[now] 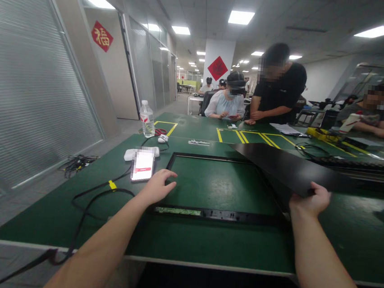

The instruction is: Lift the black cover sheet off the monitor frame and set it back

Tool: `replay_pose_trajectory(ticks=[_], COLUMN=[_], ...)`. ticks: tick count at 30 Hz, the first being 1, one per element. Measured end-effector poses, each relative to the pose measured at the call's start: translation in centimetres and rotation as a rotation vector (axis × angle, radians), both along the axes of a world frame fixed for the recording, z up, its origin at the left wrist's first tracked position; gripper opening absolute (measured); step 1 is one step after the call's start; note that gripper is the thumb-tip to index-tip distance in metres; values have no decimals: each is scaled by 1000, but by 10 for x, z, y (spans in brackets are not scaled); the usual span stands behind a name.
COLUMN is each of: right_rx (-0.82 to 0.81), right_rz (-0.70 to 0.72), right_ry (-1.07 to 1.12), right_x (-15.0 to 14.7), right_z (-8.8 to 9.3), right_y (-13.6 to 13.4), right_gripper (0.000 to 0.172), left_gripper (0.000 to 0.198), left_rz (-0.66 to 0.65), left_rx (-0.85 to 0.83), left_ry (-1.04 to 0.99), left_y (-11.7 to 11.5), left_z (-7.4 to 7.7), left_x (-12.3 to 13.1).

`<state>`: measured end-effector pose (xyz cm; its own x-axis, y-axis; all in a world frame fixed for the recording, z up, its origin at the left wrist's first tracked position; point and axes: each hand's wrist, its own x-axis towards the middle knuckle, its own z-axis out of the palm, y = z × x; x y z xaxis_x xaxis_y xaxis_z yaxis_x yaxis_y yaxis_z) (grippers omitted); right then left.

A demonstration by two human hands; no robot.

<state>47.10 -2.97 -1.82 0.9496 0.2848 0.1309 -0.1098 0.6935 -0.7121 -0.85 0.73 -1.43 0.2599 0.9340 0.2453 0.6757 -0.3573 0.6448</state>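
Observation:
A black rectangular frame (221, 215) lies flat on the green table (52, 221), with a green circuit strip (178, 211) set in its near side. My left hand (161, 185) is over the frame's left side, fingers apart, holding nothing. Whether it touches the frame I cannot tell. My right hand (312, 201) grips the near edge of a thin dark panel (285, 166), which is tilted above the frame's right side. The panel hides part of the frame's far right corner.
A phone (143, 165) stands at the left beside a white object (130, 155). Behind are a water bottle (147, 120), red scissors (161, 132) and a small white part (199, 142). A black cable (85, 215) crosses the left. People are across the table.

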Motion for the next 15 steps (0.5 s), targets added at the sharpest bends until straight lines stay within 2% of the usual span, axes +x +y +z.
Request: replay_pose_trajectory(ticks=[3,6,10,15], right_rx=[140,114,11,-40], right_rz=[-139,-164,-148,-76], right_ry=[-3,-9,93,157], right_x=[-4,-5,-1,2], right_z=[1,2,1,-2], right_y=[0,-3,-5,-4], right_gripper=[55,62,60,63], left_gripper=[33,34,34,36], left_rz=[-27,-36,-53,-66], left_rx=[6,10,10,4], left_ry=[96,123,126,154], left_y=[0,0,0,-1], left_z=[0,0,-1,-1], left_x=[-1,-1,-1,-1])
